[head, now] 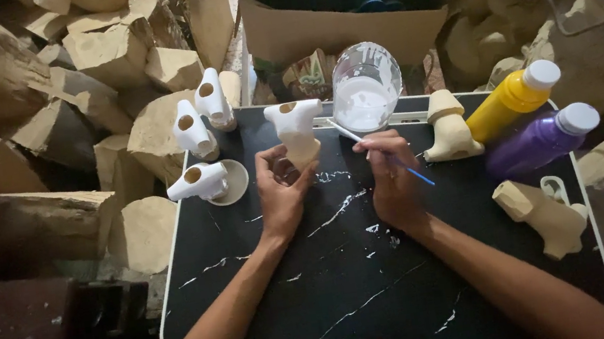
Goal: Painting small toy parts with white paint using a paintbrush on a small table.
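Observation:
My left hand grips a carved wooden figure, its upper part coated white and its base bare wood, held upright over the black marbled tray table. My right hand holds a thin paintbrush with a blue handle, its white end pointing toward the figure. Just behind the hands a clear jar of white paint lies tilted with its mouth toward me.
Three white-painted figures stand at the table's left, one on a small dish. Unpainted figures sit at the right. Yellow and purple paint bottles lie at the right. Wood blocks pile up on the left.

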